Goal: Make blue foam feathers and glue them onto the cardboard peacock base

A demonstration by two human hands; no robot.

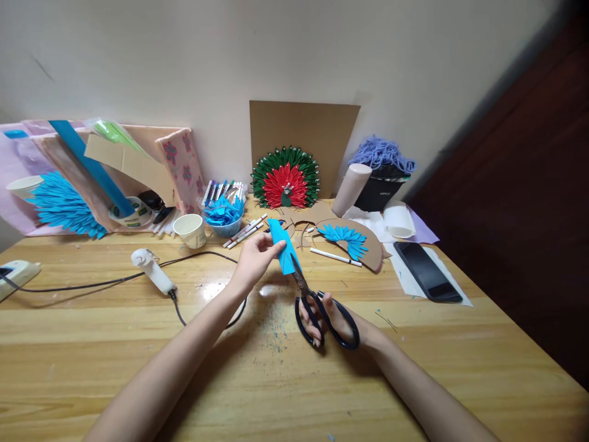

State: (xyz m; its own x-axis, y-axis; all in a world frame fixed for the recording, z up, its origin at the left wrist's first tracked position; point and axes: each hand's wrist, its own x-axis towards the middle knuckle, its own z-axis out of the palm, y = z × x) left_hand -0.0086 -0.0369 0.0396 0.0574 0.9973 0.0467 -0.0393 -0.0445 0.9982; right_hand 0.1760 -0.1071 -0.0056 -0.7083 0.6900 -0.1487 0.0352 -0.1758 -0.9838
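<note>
My left hand [255, 256] pinches a folded strip of blue paper [282, 245] above the wooden table [138, 344]. My right hand [332, 319] has its fingers through the black handles of a pair of scissors [317, 304]. The scissor blades point up and left and meet the lower edge of the blue paper. Just beyond the paper lies a brown cardboard fan shape [356, 242] with blue paper feathers glued on it.
A white glue gun [151, 270] with a black cord lies to the left, a paper cup [190, 230] and a bowl of blue paper pieces [224, 215] behind it. Markers, a red-and-green paper peacock [285, 178], a black phone [427, 270] and purple yarn [381, 153] stand further back.
</note>
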